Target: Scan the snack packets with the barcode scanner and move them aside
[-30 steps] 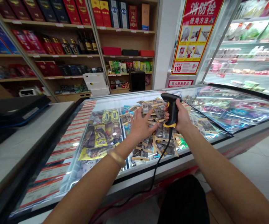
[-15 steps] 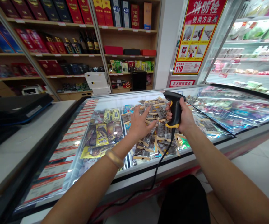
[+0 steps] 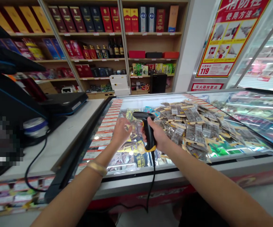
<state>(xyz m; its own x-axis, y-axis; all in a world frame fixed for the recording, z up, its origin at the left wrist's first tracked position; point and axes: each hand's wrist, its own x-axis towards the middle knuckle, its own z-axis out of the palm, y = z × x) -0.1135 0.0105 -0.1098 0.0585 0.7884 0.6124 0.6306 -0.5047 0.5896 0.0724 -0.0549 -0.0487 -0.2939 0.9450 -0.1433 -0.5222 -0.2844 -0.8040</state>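
Observation:
My right hand [image 3: 158, 135] is wrapped round the grip of a black and yellow barcode scanner [image 3: 149, 130], whose head points left. From its base a black cable [image 3: 153, 176] hangs down over the freezer's front edge. My left hand [image 3: 122, 130] is just left of the scanner, fingers bent and apart, with nothing visible in it; a gold bangle [image 3: 97, 168] circles that wrist. Both hands are above the glass top of a chest freezer [image 3: 136, 177]. Right of the scanner lies a heap of small brown-edged packets [image 3: 193, 126]. Yellow ice-cream packs [image 3: 133, 147] show beneath the glass.
Orange-and-white price labels [image 3: 103, 126] line the freezer's left side. A counter [image 3: 79, 126] at the left bears a black checkout device [image 3: 62, 102] and a roll of tape [image 3: 35, 126]. Shelves of boxed bottles [image 3: 91, 19] stand behind, and a red poster [image 3: 233, 37] hangs at the right.
My view has turned left. Both hands have moved left from the packet heap, the scanner still in the right one. The left hand's fingers, spread before, are now more bent.

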